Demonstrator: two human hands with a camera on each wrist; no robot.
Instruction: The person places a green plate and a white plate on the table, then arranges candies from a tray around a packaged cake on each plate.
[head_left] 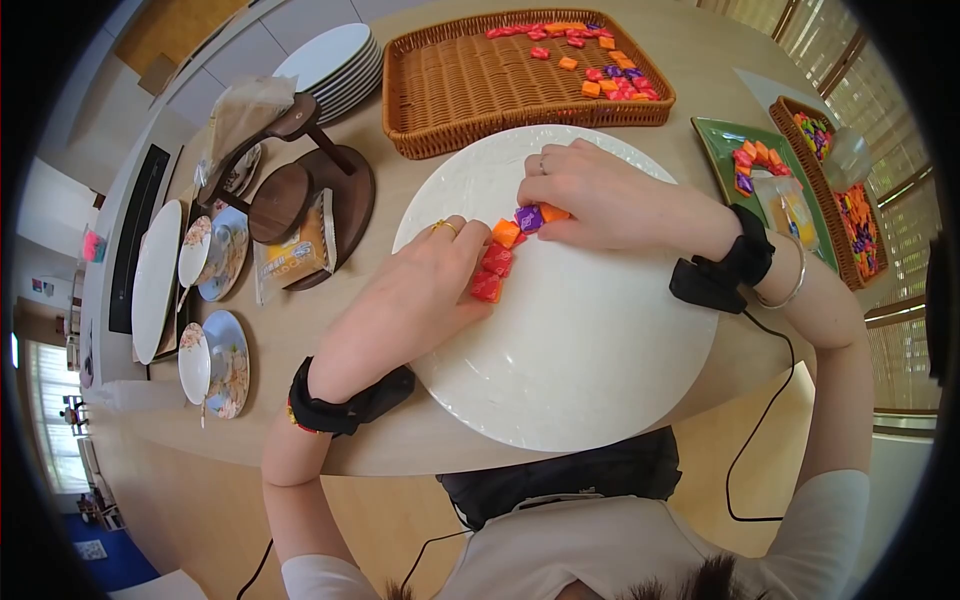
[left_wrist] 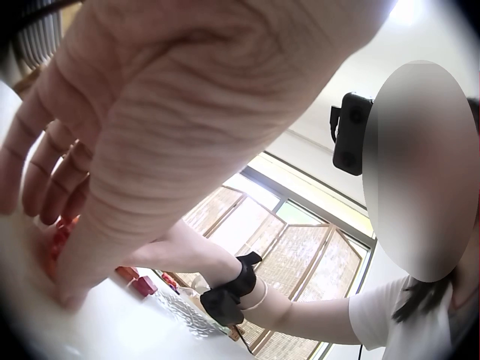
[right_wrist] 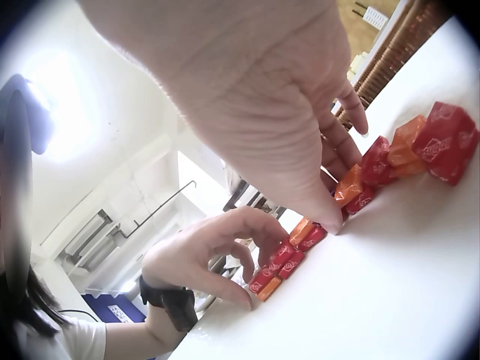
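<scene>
A bent row of small wrapped candies, among them a red candy point(head_left: 487, 286) and a purple candy point(head_left: 528, 218), lies on a large round white plate point(head_left: 560, 350). My left hand point(head_left: 405, 290) holds the row's near left end, thumb on one side and bent fingers on the other. At the upper end my right hand point(head_left: 600, 195) pinches the row between thumb and fingers, partly covering an orange candy point(head_left: 553, 212). In the right wrist view the row runs on past my right hand to a large-looking red candy point(right_wrist: 448, 142).
Behind the plate stands a wicker tray point(head_left: 440, 140) with loose candies. At right are a green tray point(head_left: 720, 150) and a candy-filled wicker basket point(head_left: 872, 270). A dark wooden stand point(head_left: 355, 200), stacked white plates point(head_left: 335, 60) and flowered cups with saucers point(head_left: 230, 365) stand at left.
</scene>
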